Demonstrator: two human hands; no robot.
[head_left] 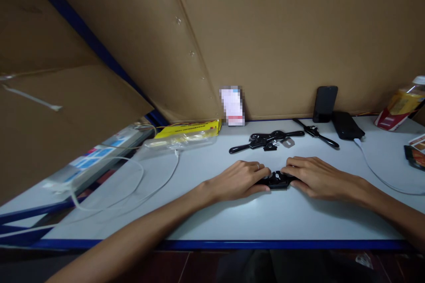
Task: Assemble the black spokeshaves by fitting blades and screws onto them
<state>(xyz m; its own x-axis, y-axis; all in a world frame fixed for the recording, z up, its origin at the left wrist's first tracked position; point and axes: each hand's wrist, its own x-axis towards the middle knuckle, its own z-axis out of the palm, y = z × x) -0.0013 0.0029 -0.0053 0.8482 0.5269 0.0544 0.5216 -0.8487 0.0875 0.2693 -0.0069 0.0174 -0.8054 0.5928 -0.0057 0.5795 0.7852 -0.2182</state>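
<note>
Upper half: cardboard wall [282, 31]. Against it: pixelated upright screen [234, 108], centre; dark phone [325, 104], right. Far right: tilted bottle [400, 105]. Left of centre: yellow packets [195, 128]. Centre, just beyond the hands: black two-handled tools [258, 142], small metal plate [287, 142]. Lower centre: held black tool [278, 180], low over the table [232, 221]; left hand [244, 179] and right hand [315, 177], backs up, fingers clamped on opposite ends.

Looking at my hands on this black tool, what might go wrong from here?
The left hand and right hand have fingers close to the black tool's middle, so a pinch seems possible. The small black piece and slotted plate lie loose beyond and could get knocked. The right forearm might snag the white cable.
</note>
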